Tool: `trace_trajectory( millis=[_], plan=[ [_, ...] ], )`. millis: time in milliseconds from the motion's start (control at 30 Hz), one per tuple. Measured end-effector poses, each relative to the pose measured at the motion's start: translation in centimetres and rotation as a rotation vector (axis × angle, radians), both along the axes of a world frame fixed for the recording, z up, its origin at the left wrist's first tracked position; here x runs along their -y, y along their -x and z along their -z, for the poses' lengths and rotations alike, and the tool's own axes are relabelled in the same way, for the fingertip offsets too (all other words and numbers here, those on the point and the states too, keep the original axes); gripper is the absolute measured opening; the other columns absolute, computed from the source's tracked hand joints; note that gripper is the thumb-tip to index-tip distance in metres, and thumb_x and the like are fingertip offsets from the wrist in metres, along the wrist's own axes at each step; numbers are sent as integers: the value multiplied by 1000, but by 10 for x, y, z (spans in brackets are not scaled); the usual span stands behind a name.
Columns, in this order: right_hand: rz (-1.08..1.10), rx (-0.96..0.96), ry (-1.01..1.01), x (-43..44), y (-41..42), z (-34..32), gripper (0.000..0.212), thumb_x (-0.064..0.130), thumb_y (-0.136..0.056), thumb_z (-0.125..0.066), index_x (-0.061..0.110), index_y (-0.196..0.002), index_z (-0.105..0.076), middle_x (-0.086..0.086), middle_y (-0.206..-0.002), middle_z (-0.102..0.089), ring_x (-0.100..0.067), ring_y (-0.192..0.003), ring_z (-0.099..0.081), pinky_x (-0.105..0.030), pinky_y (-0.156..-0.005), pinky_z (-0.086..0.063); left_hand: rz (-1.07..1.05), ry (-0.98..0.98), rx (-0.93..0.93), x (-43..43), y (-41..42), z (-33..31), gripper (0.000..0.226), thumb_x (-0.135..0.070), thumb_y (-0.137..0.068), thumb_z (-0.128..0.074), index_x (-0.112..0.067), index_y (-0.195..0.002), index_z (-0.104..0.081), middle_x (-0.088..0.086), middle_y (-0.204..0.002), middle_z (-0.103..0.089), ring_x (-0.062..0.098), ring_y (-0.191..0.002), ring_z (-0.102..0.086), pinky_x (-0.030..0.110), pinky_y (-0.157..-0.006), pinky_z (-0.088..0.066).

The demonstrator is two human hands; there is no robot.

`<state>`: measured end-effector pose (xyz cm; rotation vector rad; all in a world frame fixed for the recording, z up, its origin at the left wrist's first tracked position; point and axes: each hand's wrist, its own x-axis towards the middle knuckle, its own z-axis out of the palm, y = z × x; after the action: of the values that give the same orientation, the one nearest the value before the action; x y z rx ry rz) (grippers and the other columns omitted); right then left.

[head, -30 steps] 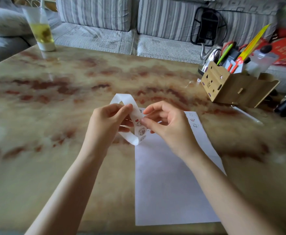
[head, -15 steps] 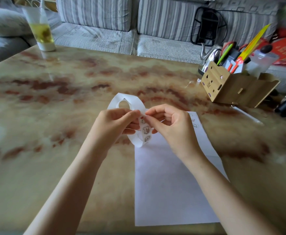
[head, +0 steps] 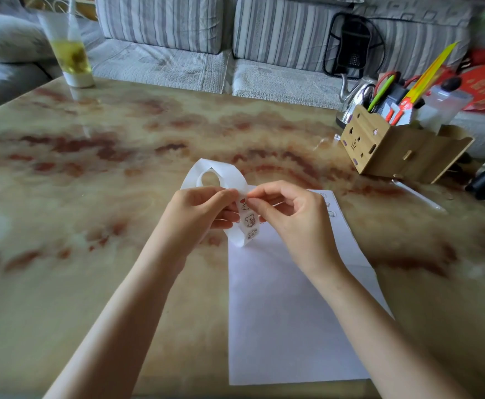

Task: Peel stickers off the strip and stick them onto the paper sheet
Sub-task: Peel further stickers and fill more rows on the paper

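**Strip** (head: 229, 177): white backing tape curled into a loose loop, held above the table (head: 91, 214) at the paper sheet's far left corner. It is probably kept close so that a freed sticker has little way to travel.

**Left hand** (head: 203, 208): fingers curled and pinching the strip from its left side. It appears to steady and bend the backing so that a sticker edge stands proud.

**Right hand** (head: 290, 217): thumb and forefinger closed together at the top printed sticker (head: 244, 203), other fingers loosely curled. This is judged to be a peeling grip. Whether the sticker has lifted cannot be told.

**Remaining stickers** (head: 249, 220): small cartoon figures in a column on the strip's lower hanging end, facing the person.

**Paper sheet** (head: 293, 312): white, flat on the table, directly under and in front of the hands.

**Placed stickers** (head: 330, 208): a few small ones along the sheet's far right edge. Most of the sheet is bare, so the task is judged to be at an early stage.

**Wooden organiser** (head: 393, 151): holds pens and scissors, stands well apart on the right.

**Drink cup** (head: 71, 53): stands at the far left corner of the table.
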<state>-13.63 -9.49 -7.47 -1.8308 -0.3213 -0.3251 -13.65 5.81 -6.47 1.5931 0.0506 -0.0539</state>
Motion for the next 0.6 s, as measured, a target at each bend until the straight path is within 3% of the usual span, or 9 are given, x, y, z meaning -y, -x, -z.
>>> trace_trajectory(
  millis=[167, 300, 600],
  plan=[
    [-16, -14, -15, 0, 1, 0, 13, 8, -83, -70, 21, -83, -71, 4, -77, -72, -16, -72, -68, -38, -76, -57, 4, -19, 17, 0, 0, 0, 21, -18, -91, -59, -6, -81, -73, -3, -67, -69, 6, -65, -64, 26, -74, -57],
    [-15, 11, 38, 1, 0, -1, 12, 8, -83, -71, 20, -82, -71, 9, -74, -70, -9, -69, -66, -30, -73, -55, -11, -25, 25, 0, 0, 0, 20, -17, -89, -60, -8, -79, -74, -1, -66, -70, 6, -65, -65, 25, -72, -57],
    [5, 146, 182, 3, 1, 4, 6, 8, -84, -70, 13, -86, -70, 17, -79, -68, -5, -72, -64, -28, -67, -53, -43, -53, 24, 1, 2, 0, 21, -15, -88, -62, -11, -71, -74, 0, -62, -70, 8, -63, -65, 22, -68, -58]
  ],
)
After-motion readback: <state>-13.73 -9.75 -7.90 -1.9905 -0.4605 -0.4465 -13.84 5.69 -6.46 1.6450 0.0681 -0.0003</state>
